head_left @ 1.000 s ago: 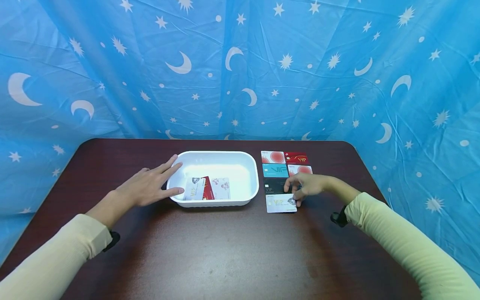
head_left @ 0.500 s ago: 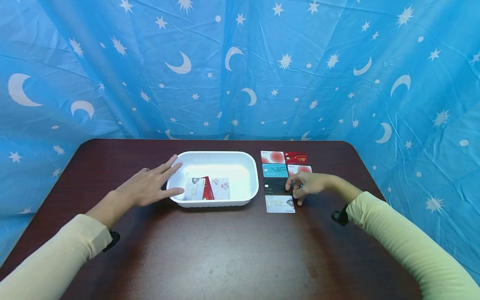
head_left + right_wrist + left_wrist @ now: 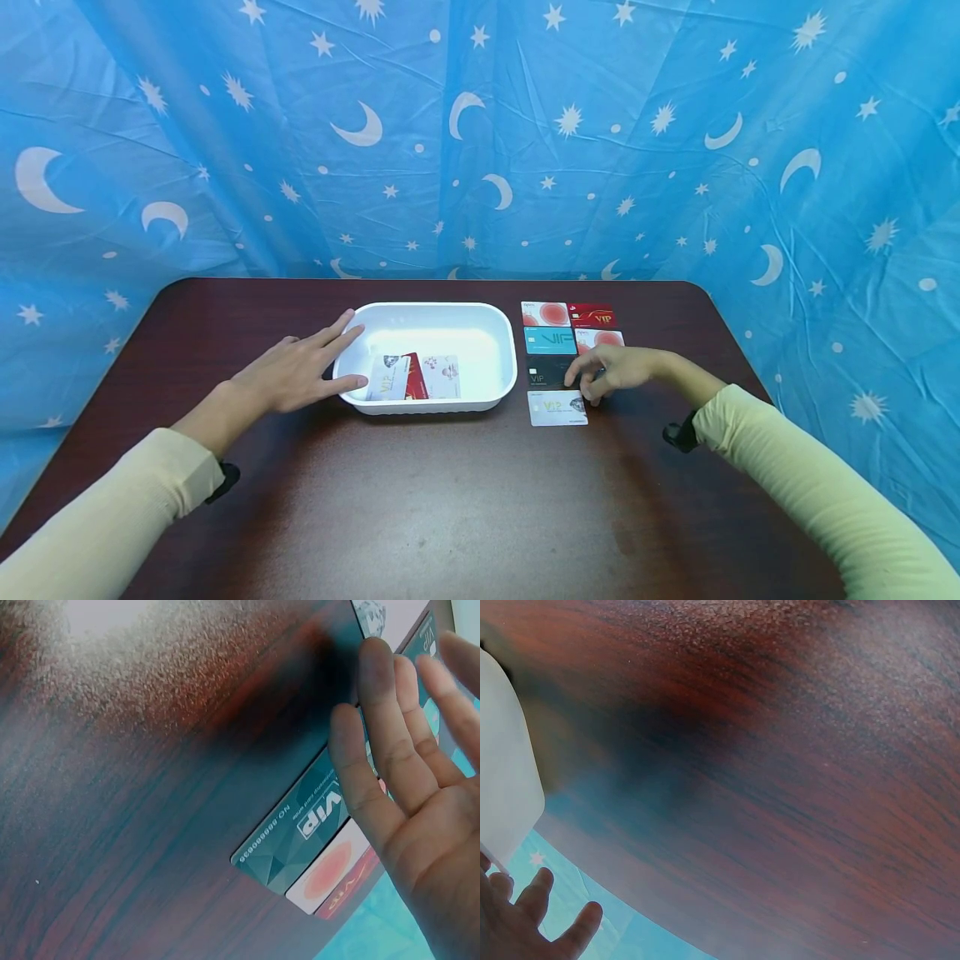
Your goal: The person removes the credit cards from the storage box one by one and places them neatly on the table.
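Observation:
My left hand lies with spread fingers at the left rim of a white plastic tray. Inside the tray are two white cards and a red card partly between them. My right hand has its fingertips down at the upper right corner of a white VIP card, the nearest card of the layout. Just beyond it lies a black VIP card, its right part covered by the fingers. In the right wrist view, a dark green VIP card shows beside the hand, hidden in the head view.
Farther back in the two columns lie a teal card, two white cards with red circles and a red VIP card. All rest on a dark brown wooden table. A blue curtain with moons and stars hangs behind.
The white VIP card has slid slightly left, lining up under the black card. My right hand's fingertips shifted a little with it. The left hand and tray stay put.

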Motion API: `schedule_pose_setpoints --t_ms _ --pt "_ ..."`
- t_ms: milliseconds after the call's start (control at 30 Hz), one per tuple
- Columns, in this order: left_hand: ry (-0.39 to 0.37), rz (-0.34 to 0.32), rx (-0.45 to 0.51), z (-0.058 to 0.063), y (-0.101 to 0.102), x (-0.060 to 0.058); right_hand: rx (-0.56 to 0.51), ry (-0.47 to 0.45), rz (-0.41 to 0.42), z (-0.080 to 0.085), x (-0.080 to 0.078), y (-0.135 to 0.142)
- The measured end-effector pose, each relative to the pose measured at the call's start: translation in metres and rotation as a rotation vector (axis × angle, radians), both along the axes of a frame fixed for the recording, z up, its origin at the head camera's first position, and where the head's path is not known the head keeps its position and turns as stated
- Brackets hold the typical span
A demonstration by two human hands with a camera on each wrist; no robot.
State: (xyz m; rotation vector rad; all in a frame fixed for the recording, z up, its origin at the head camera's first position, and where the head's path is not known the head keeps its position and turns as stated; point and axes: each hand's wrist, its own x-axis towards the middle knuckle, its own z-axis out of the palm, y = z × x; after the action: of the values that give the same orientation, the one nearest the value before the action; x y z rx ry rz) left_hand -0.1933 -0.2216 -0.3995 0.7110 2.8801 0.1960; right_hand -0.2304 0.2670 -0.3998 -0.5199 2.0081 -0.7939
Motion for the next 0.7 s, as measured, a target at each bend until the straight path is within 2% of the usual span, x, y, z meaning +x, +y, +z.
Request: schedule_pose_setpoints --t_ms 167,333,700 --pt "0.009 0.000 -0.006 -0.0012 0.0001 -0.0001 -0.028 -0.010 0.073 -0.0013 0.0020 0.0005" --pt "0.005 0.000 -0.006 -0.0018 -0.0004 -0.0001 -0.002 0.001 0.121 -0.0009 0.0031 0.0009" --pt "0.003 -0.003 -0.002 -0.0031 -0.0009 -0.0007 0.018 0.002 0.108 -0.0007 0.0031 0.0027"
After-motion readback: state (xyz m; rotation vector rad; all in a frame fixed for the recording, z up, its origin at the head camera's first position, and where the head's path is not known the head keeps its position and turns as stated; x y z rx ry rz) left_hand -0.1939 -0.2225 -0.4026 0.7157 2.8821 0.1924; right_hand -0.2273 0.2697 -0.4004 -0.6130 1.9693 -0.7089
